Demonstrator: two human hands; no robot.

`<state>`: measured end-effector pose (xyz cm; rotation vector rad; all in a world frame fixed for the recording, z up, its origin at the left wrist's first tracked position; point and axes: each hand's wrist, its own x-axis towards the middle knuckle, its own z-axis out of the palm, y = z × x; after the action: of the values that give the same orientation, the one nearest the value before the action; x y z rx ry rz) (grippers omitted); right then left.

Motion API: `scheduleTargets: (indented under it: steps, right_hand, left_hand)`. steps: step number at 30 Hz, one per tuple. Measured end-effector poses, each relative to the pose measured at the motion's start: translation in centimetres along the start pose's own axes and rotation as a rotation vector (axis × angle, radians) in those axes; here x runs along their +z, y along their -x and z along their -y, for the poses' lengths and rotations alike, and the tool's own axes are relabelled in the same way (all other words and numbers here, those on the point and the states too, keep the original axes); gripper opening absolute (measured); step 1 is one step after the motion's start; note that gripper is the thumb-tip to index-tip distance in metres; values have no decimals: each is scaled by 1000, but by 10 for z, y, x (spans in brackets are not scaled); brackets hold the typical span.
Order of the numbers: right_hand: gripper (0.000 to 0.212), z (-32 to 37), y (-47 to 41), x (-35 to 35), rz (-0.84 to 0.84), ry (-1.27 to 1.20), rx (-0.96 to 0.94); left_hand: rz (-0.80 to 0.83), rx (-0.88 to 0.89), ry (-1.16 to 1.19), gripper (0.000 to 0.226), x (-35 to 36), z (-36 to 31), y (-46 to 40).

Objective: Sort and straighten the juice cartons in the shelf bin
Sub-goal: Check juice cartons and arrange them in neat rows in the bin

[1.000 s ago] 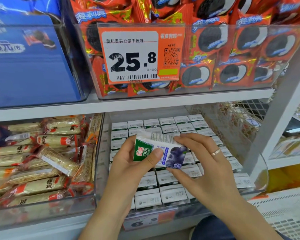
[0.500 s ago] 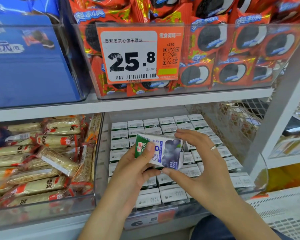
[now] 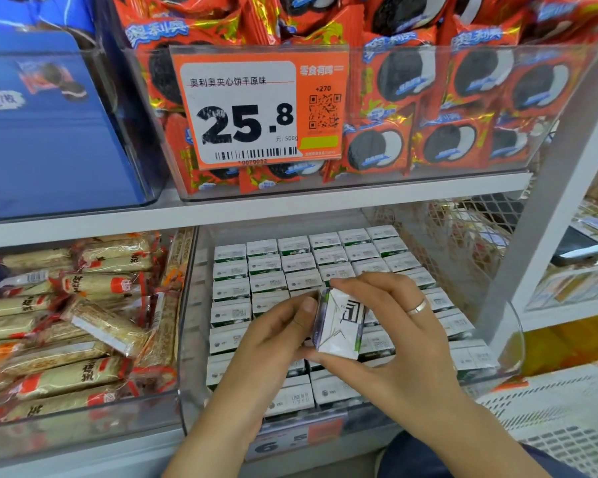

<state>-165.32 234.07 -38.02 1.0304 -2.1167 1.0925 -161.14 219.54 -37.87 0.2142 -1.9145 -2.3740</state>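
Head view: at lower left, a clear bin (image 3: 83, 422) holds wrapped snack bars (image 3: 94, 339). Up centre, an orange price tag (image 3: 256, 108) reads 25.8. Below, both hands, left (image 3: 266, 343) and right (image 3: 404, 339), pinch one juice carton (image 3: 339, 326) over the shelf bin (image 3: 511, 343) of upright cartons (image 3: 297, 260).

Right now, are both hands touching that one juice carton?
Touching. The head view shows the left hand and right hand pinching the juice carton from both sides.

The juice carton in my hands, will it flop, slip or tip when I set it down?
The juice carton probably stays stiff: its folded end keeps crisp edges between the left hand and right hand. Flat faces shouldn't roll. The upright cartons packed around it would likely prevent tipping.
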Motion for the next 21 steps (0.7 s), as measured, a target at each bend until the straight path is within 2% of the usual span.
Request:
scheduleTargets:
  steps: [4,6,12,16,18,21]
  right_hand:
    - [59,0,-1,0,-3,5,-9]
    - [57,1,-2,-1,-4,10,-25]
    - [52,-5,-6,-3,-48,77,-89]
    - [55,-14,-5,-3,-44,188,-101]
    - [58,-16,-4,-4,-41,208,-92]
    - [50,-15,-6,-4,-69,216,-91]
  left_hand:
    - [-10,9,13,31,-1,1,0]
    - [-64,39,26,34,0,3,0]
    - [-243,259,74,33,-5,1,-1]
    - [-232,346,4,33,-7,0,0]
    - [-222,362,-18,42,-7,0,1]
    - [-222,360,-17,50,-7,-1,1]
